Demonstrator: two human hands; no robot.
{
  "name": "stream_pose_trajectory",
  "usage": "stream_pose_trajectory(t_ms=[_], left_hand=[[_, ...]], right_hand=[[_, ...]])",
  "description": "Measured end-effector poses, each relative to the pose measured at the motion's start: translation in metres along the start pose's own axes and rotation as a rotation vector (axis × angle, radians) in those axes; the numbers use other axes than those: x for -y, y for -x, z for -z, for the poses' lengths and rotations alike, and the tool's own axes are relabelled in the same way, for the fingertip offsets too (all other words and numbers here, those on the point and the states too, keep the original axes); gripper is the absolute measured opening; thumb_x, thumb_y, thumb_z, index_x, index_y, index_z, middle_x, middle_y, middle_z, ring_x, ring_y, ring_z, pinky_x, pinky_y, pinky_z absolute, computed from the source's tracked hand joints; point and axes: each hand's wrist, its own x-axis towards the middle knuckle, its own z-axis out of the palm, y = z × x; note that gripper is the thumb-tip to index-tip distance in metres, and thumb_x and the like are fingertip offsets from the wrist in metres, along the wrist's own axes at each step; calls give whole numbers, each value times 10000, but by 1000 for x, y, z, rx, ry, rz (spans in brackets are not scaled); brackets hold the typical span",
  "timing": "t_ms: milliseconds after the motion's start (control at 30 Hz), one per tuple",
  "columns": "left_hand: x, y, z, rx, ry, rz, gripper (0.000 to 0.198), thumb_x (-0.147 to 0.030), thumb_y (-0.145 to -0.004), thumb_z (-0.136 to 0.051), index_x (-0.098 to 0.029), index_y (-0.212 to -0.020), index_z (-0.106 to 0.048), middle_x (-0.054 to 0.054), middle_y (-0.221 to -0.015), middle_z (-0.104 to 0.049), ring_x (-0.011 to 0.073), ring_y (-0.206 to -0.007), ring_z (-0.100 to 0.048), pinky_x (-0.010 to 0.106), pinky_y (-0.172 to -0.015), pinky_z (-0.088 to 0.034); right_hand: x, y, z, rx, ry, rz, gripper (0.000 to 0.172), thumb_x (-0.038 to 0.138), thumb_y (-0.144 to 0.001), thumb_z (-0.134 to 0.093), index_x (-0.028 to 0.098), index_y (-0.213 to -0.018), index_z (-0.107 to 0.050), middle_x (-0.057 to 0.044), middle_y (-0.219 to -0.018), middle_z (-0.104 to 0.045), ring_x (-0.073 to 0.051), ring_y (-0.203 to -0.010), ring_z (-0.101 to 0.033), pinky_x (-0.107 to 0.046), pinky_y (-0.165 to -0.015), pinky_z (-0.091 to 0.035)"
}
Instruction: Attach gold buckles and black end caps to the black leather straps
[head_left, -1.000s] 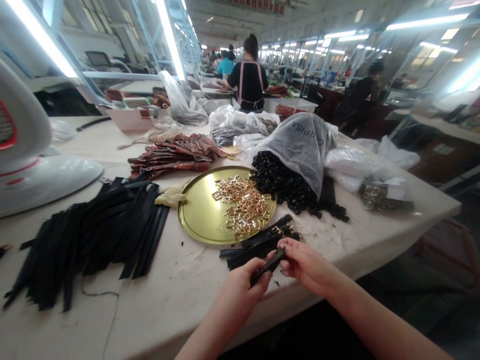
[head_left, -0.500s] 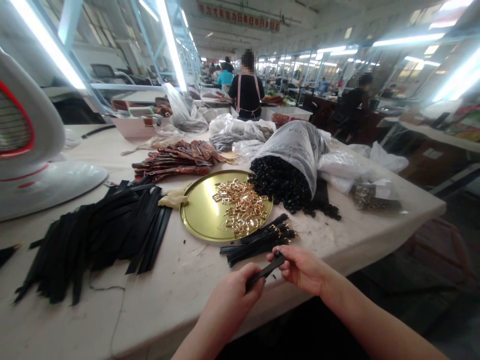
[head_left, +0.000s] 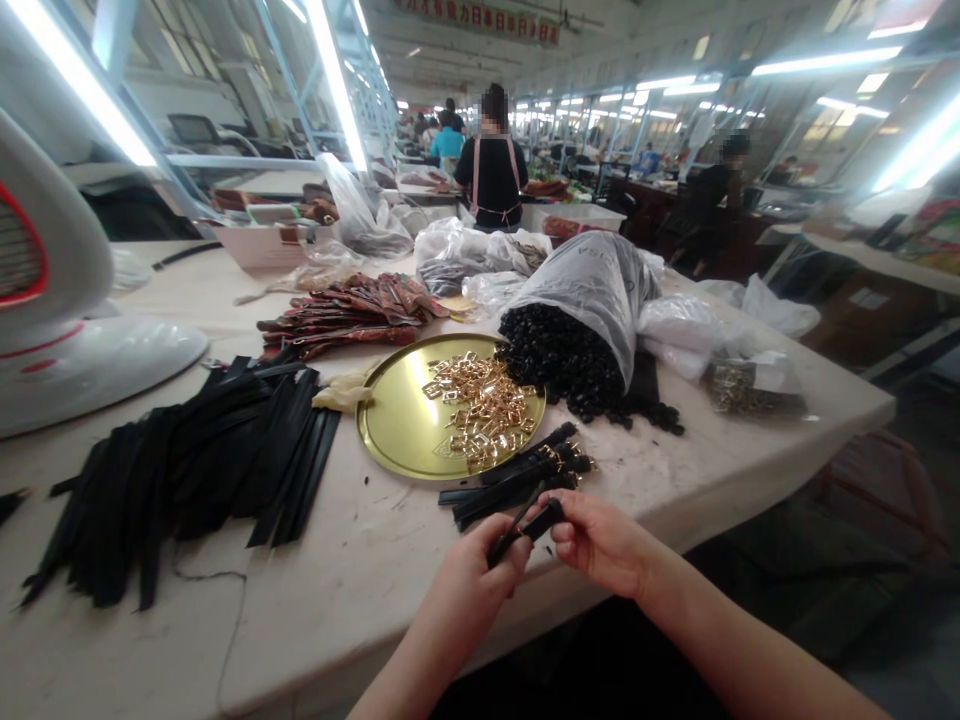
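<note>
And there it went: the black strap (head_left: 541, 520), a single straight length half a second earlier, now showed two pieces side by side at the lower centre of the frame! The left hand (head_left: 472, 565) had it pinched tight; the right hand (head_left: 600, 540), fingers curled, met its upper end, grip hard to tell. Just above, black straps (head_left: 499, 492) lay beside the gold tray (head_left: 397, 425).

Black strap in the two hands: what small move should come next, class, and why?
The right hand should probably press the black strap closed: its two parts appear spread apart, the left hand grips them, and the right hand is at the strap's end.
</note>
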Motion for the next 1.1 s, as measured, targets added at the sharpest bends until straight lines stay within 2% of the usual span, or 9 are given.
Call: stream_pose_trajectory(t_ms=[167,267,367,467,600,733,833,900,1100], left_hand=[[1,-8,-3,4,51,55,229,-406,-790,-459,-192,-741,-524,-70,-494,-454,69,-380,-365,185,-392,-288],[2,-14,-8,34,113,91,233,-416,-791,-463,-192,-784,-526,-79,-484,-444,57,-342,-333,177,-348,-257],[1,-19,-11,37,157,76,243,-424,-789,-475,-188,-785,-532,-84,-479,-431,50,-346,-340,167,-344,-263],[-3,-25,-11,48,220,94,242,-431,-786,-481,-190,-801,-504,-88,-482,-443,46,-331,-340,161,-328,-261],[-7,-31,-8,89,377,161,235,-414,-776,-499,-195,-828,-431,-82,-508,-491,40,-307,-351,154,-313,-257],[-11,-32,-4,151,457,180,238,-410,-775,-512,-194,-788,-412,-85,-480,-482,37,-322,-358,143,-325,-254],[-14,-30,-2,220,436,169,247,-418,-772,-526,-190,-794,-435,-73,-502,-508,41,-349,-379,144,-342,-276],[-13,-28,-2,234,404,168,232,-396,-770,-534,-186,-809,-445,-60,-530,-547,41,-351,-392,146,-343,-284],[7,-25,-8,177,361,134,152,-281,-738,-550,-174,-786,-453,-45,-530,-584,63,-352,-460,160,-336,-349]], right_hand=[[2,3,2,-119,426,364,303,443,-779,-563,160,-835,-656,3,-640,-537,-84,-540,-448,-202,-505,-375],[7,5,2,-99,686,465,266,414,-761,-598,185,-878,-668,4,-703,-540,-102,-621,-465,-227,-591,-378],[5,0,0,-50,660,385,232,379,-732,-637,183,-854,-652,5,-731,-567,-99,-616,-459,-231,-586,-369],[-1,-7,-2,-90,566,367,244,364,-718,-653,177,-868,-605,4,-716,-572,-106,-612,-464,-237,-586,-381],[-3,-4,-4,-163,675,516,207,373,-728,-641,185,-781,-572,-9,-725,-551,-145,-684,-497,-270,-651,-405],[2,5,-6,-109,848,698,232,389,-830,-500,192,-775,-609,-47,-809,-557,-180,-784,-510,-297,-722,-400],[5,2,-5,-77,677,530,203,379,-820,-528,194,-744,-567,-10,-703,-539,-145,-681,-503,-267,-650,-403],[6,-2,-2,-30,551,388,176,359,-764,-615,205,-824,-553,24,-672,-522,-118,-626,-494,-240,-608,-398],[12,1,2,242,646,162,288,366,-750,-625,175,-964,-590,-49,-941,-599,-161,-797,-567,-296,-725,-432]])
